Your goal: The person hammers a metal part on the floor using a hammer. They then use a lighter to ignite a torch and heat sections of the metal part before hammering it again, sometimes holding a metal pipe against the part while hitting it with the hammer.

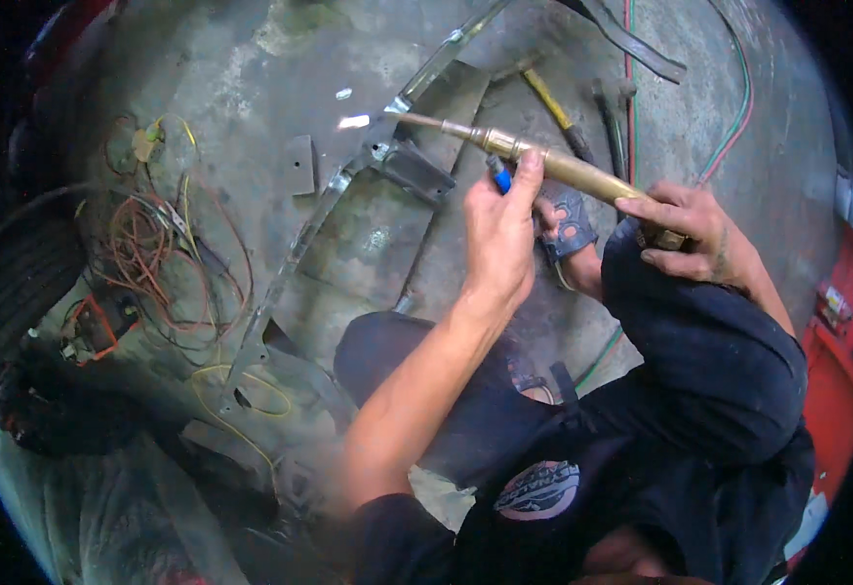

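My right hand (690,226) is wrapped round the rear of a brass gas torch (582,177). The torch slants up and left, and its thin copper-coloured tip reaches a bright spot on a long, bent metal rail (295,253). Closed, my left hand (499,229) grips what looks like a blue lighter (500,175), whose dark end pokes out above the fingers. The left thumb lies against the torch barrel. Below the torch tip, a short dark metal bracket (415,171) sticks out from the rail.
A yellow-handled hammer (548,97) and another dark tool (614,122) lie beyond the torch. Red and green hoses (629,49) cross the floor. Tangled cables (148,244) lie left, near an orange-and-black box (95,327). A small metal plate (300,166) rests beside the rail.
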### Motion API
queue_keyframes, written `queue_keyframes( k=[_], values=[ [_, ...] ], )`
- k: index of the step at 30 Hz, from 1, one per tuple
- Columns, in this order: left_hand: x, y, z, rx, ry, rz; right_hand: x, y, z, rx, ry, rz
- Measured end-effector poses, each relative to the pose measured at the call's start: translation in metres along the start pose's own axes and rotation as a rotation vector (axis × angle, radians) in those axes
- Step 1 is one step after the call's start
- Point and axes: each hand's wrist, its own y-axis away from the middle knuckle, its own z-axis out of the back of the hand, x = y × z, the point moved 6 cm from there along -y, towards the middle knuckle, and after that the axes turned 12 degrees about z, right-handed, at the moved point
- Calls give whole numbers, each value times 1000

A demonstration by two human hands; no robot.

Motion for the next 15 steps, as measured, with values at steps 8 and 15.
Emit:
queue_keyframes(
  k=[8, 15],
  values=[
    [29, -11, 38, -106, 37, 67, 0, -15, -24, 156, 197, -66],
    [28, -18, 46, -164, 10, 64, -1, -23, -29, 105, 161, -4]
  ],
)
